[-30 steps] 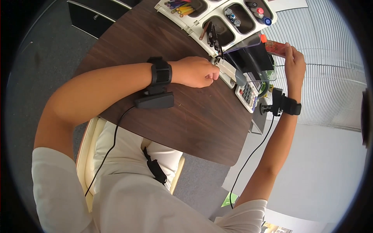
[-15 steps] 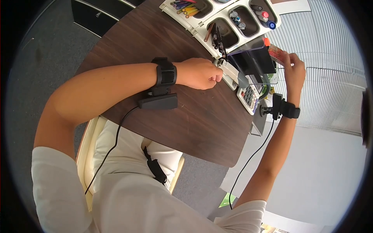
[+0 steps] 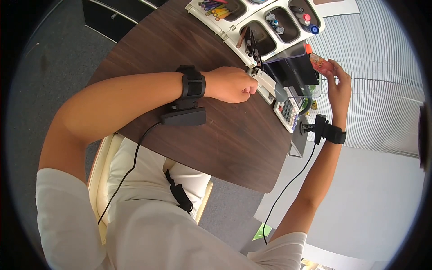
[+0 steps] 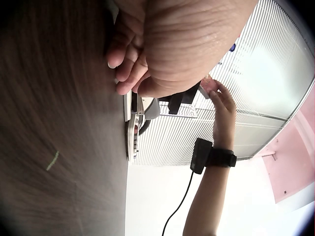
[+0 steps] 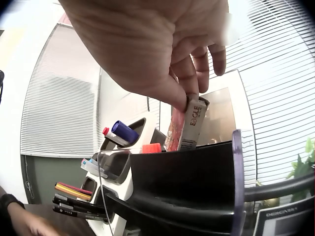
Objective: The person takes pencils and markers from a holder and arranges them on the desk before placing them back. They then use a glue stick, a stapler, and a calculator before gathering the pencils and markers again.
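Up at the right in the head view, my right hand pinches a small red patterned box between thumb and fingers. The right wrist view shows the pale end of this box, printed EAGLE, just above the edge of a black holder; its lower part is hidden behind that edge. My left hand rests at the dark wooden table, fingers loosely curled and holding nothing. Its fingertips lie right by the end of a white-and-grey long device.
A white organizer at the back holds pens and markers in dark compartments. An orange cap stands beside the box. A white calculator sits by the table's right edge. Cables trail from both wrist cameras. Ribbed blinds hang behind.
The whole head view has shifted slightly. My right hand has dipped a little and turned, and the red box's patterned face shows more. My left hand stays in place at the table.
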`<state>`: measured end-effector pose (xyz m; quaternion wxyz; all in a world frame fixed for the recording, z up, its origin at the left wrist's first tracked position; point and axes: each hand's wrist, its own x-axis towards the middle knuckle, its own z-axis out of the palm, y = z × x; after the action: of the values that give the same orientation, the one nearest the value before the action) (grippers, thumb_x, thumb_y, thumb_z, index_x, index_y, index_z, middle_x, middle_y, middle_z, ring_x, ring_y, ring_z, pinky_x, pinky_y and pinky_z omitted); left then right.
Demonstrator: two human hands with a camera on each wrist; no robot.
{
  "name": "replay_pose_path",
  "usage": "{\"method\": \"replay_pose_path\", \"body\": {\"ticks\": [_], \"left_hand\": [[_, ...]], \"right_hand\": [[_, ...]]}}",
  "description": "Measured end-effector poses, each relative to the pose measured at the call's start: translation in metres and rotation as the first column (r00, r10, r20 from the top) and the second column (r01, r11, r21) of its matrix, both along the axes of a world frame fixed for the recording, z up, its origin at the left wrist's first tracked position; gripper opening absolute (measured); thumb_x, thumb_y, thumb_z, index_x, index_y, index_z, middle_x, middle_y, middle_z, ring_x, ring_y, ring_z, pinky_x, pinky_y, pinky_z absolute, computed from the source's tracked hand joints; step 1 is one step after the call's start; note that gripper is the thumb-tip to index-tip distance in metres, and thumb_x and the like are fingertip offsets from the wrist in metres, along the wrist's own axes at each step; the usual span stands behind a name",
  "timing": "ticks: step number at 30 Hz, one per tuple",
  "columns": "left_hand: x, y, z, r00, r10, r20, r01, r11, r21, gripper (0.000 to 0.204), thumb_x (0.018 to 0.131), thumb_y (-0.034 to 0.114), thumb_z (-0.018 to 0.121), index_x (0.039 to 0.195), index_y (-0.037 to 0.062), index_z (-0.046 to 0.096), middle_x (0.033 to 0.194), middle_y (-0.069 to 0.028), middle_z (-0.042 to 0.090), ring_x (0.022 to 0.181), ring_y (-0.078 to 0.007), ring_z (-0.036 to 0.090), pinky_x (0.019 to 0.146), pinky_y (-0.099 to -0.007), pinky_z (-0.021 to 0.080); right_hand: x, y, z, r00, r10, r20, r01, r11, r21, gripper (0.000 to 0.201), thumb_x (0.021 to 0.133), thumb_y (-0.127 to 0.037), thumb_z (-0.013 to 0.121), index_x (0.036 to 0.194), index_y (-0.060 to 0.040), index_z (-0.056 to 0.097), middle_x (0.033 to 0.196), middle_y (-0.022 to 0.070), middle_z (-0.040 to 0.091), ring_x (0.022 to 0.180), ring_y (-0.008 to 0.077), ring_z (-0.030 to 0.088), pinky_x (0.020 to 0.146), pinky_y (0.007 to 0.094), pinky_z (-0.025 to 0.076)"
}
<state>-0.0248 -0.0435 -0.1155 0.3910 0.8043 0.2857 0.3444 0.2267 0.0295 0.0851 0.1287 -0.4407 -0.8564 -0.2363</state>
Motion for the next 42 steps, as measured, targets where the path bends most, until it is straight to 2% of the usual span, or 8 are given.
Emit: {"method": "replay_pose_path", "body": {"ticks": [4, 10, 16, 19, 21, 27, 33, 42], "left_hand": [[-0.001, -0.002, 0.003, 1.0, 0.001, 0.0, -0.001, 1.0, -0.003, 0.016, 0.087, 0.014, 0.055, 0.099, 0.0051, 0.061, 0.084, -0.0053, 0.066, 0.086, -0.0228, 0.06, 0.076, -0.0373, 0.047], [-0.002, -0.003, 0.003, 1.0, 0.01, 0.004, -0.01, 1.0, 0.011, 0.016, 0.087, 0.014, 0.055, 0.098, 0.0048, 0.062, 0.085, -0.0059, 0.066, 0.085, -0.023, 0.061, 0.075, -0.0373, 0.047], [-0.001, -0.002, 0.005, 1.0, -0.004, -0.025, 0.004, 1.0, -0.017, 0.016, 0.087, 0.013, 0.056, 0.099, 0.0043, 0.062, 0.085, -0.006, 0.066, 0.085, -0.0231, 0.06, 0.075, -0.0373, 0.047], [-0.001, -0.001, 0.003, 1.0, -0.007, -0.019, 0.007, 1.0, -0.019, 0.016, 0.087, 0.013, 0.056, 0.099, 0.0038, 0.061, 0.086, -0.0067, 0.066, 0.085, -0.0231, 0.061, 0.075, -0.0374, 0.047], [-0.001, -0.002, 0.004, 1.0, -0.007, -0.011, 0.006, 1.0, -0.015, 0.016, 0.087, 0.013, 0.056, 0.099, 0.0036, 0.061, 0.086, -0.0071, 0.066, 0.085, -0.0231, 0.061, 0.075, -0.0374, 0.047], [-0.001, -0.002, 0.004, 1.0, -0.011, -0.012, 0.011, 1.0, -0.028, 0.017, 0.087, 0.013, 0.056, 0.099, 0.0032, 0.061, 0.085, -0.008, 0.066, 0.085, -0.0233, 0.061, 0.076, -0.0371, 0.048], [-0.001, -0.002, 0.002, 1.0, 0.004, -0.014, -0.003, 1.0, 0.014, 0.016, 0.087, 0.013, 0.056, 0.098, 0.0031, 0.061, 0.086, -0.008, 0.067, 0.085, -0.0239, 0.062, 0.075, -0.0371, 0.048], [-0.001, -0.003, 0.001, 1.0, 0.007, 0.024, -0.009, 0.999, 0.052, 0.016, 0.087, 0.013, 0.056, 0.098, 0.0033, 0.061, 0.084, -0.0076, 0.067, 0.085, -0.024, 0.061, 0.075, -0.0373, 0.048]], "right_hand": [[-0.002, 0.004, 0.003, 0.999, 0.041, -0.011, -0.041, 0.999, -0.02, 0.028, 0.088, -0.009, 0.058, 0.114, -0.0071, 0.065, 0.099, 0.0107, 0.07, 0.092, 0.0292, 0.059, 0.089, 0.0388, 0.042], [-0.022, -0.001, 0.005, 0.985, 0.055, 0.161, -0.078, 0.988, 0.136, 0.027, 0.085, 0.0, 0.053, 0.106, -0.0071, 0.069, 0.094, 0.0071, 0.071, 0.088, 0.0253, 0.06, 0.088, 0.0362, 0.042], [-0.024, 0.001, 0.005, 0.966, -0.021, 0.257, -0.026, 0.984, 0.175, 0.028, 0.084, 0.002, 0.05, 0.103, -0.0063, 0.069, 0.091, 0.0067, 0.071, 0.086, 0.0228, 0.063, 0.085, 0.0336, 0.043], [-0.022, 0.003, 0.005, 0.997, 0.064, 0.041, -0.063, 0.998, -0.031, 0.029, 0.084, 0.002, 0.05, 0.105, -0.0059, 0.069, 0.093, 0.0093, 0.071, 0.087, 0.025, 0.065, 0.085, 0.0347, 0.045], [-0.021, 0.001, 0.001, 0.977, -0.038, -0.212, -0.001, 0.983, -0.183, 0.03, 0.085, 0.0, 0.05, 0.108, -0.006, 0.068, 0.096, 0.0123, 0.071, 0.088, 0.0278, 0.066, 0.087, 0.0366, 0.046], [-0.018, -0.002, -0.005, 0.994, -0.017, -0.108, 0.018, 1.0, 0.007, 0.03, 0.087, -0.003, 0.05, 0.111, -0.0074, 0.067, 0.095, 0.0113, 0.071, 0.092, 0.0283, 0.063, 0.089, 0.0375, 0.045], [-0.02, -0.003, 0.0, 1.0, -0.028, -0.009, 0.028, 1.0, -0.007, 0.028, 0.087, -0.004, 0.05, 0.11, -0.0075, 0.067, 0.095, 0.0079, 0.071, 0.093, 0.0288, 0.061, 0.092, 0.0373, 0.042], [-0.014, 0.001, -0.009, 0.986, -0.099, -0.131, 0.095, 0.995, -0.039, 0.03, 0.087, -0.007, 0.053, 0.115, -0.0069, 0.064, 0.101, 0.0105, 0.07, 0.097, 0.0294, 0.059, 0.09, 0.0383, 0.043]]}}
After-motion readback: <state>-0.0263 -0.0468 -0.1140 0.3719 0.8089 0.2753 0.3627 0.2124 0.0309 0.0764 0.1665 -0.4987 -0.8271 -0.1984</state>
